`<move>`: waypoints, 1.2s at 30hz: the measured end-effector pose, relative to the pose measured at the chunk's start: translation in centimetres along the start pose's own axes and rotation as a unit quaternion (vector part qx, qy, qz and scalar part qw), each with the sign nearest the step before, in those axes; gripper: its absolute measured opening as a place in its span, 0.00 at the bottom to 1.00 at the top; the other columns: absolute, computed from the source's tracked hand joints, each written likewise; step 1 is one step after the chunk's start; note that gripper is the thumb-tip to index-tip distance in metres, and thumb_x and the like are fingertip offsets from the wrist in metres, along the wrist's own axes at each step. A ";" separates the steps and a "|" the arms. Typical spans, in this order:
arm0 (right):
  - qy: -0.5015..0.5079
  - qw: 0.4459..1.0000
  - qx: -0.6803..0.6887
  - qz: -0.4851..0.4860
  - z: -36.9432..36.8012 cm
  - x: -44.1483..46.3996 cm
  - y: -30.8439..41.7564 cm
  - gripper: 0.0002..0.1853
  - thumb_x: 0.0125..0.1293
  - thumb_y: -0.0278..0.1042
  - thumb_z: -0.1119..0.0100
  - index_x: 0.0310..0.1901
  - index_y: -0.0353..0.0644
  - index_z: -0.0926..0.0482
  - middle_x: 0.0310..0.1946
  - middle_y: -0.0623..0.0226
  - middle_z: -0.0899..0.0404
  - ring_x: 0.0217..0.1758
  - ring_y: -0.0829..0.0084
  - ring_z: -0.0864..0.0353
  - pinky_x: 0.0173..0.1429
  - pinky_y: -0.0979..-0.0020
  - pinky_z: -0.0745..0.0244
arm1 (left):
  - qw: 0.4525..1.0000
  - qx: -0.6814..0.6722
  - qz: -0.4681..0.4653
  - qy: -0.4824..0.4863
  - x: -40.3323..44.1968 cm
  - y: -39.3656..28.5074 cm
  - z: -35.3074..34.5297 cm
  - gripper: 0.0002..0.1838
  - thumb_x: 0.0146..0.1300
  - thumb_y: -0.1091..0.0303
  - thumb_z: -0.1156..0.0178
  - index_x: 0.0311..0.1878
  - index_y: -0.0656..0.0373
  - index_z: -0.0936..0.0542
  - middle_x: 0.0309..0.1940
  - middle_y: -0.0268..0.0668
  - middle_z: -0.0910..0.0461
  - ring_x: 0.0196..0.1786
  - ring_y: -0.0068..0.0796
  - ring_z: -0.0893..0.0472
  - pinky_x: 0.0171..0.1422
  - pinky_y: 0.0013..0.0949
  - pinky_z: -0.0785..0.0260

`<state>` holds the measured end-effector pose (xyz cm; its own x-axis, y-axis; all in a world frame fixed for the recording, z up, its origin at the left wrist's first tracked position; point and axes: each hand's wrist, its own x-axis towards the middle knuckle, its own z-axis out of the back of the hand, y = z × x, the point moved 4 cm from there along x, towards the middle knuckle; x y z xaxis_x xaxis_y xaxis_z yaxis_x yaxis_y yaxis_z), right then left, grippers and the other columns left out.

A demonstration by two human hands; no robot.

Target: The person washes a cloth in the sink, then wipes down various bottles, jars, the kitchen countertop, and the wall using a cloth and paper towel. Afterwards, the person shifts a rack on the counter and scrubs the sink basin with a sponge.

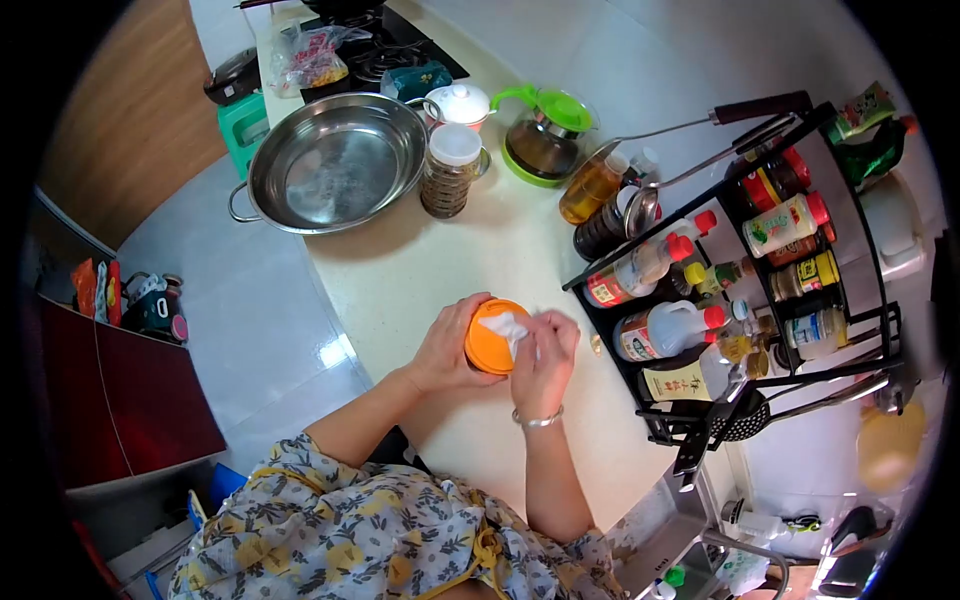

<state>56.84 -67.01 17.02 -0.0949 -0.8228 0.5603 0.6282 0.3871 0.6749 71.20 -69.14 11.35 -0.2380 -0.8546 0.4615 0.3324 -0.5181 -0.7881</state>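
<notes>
Over the pale countertop, my left hand is wrapped round the side of a container with an orange lid. A white cloth or tissue lies against the top of that lid. My right hand, with a bracelet at the wrist, pinches the white cloth from the right side. The body of the container is hidden below the lid and behind my fingers.
A large steel pan stands at the back left, beside a white-lidded jar. Behind are a green-lidded glass teapot and a stove. To the right stands a black rack of bottles, near a sink.
</notes>
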 end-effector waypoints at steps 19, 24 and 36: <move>0.097 0.985 -0.120 0.073 -2.2 2.7 0.0 0.09 0.51 0.19 0.43 0.35 0.42 0.22 0.39 0.62 0.24 0.44 0.59 0.27 0.50 0.63 0.30 | 0.999 -0.012 0.016 0.034 -0.9 1.3 -0.5 0.52 0.37 0.50 0.23 0.64 0.62 0.37 0.61 0.50 0.33 0.62 0.52 0.33 0.66 0.46 0.40; 0.085 0.986 -0.110 0.087 -0.4 -1.2 2.3 0.15 0.53 0.18 0.44 0.43 0.42 0.22 0.44 0.61 0.25 0.49 0.60 0.28 0.56 0.61 0.33 | 0.999 -0.036 0.009 0.025 -0.6 1.3 -0.7 0.50 0.38 0.50 0.23 0.64 0.60 0.37 0.61 0.48 0.33 0.62 0.50 0.32 0.68 0.46 0.41; 0.254 0.938 -0.176 0.156 -3.1 0.6 5.0 0.24 0.59 0.29 0.46 0.59 0.47 0.26 0.60 0.71 0.27 0.65 0.67 0.33 0.71 0.58 0.49 | 0.987 -0.158 0.013 0.017 -1.2 1.6 -0.3 0.33 0.54 0.66 0.35 0.64 0.57 0.33 0.61 0.43 0.30 0.64 0.44 0.30 0.69 0.42 0.41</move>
<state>62.30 -66.85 19.19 0.4600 -0.8194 0.3420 0.7889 0.5539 0.2661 71.73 -68.95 9.47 -0.2650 -0.8630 0.4301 0.0379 -0.4550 -0.8897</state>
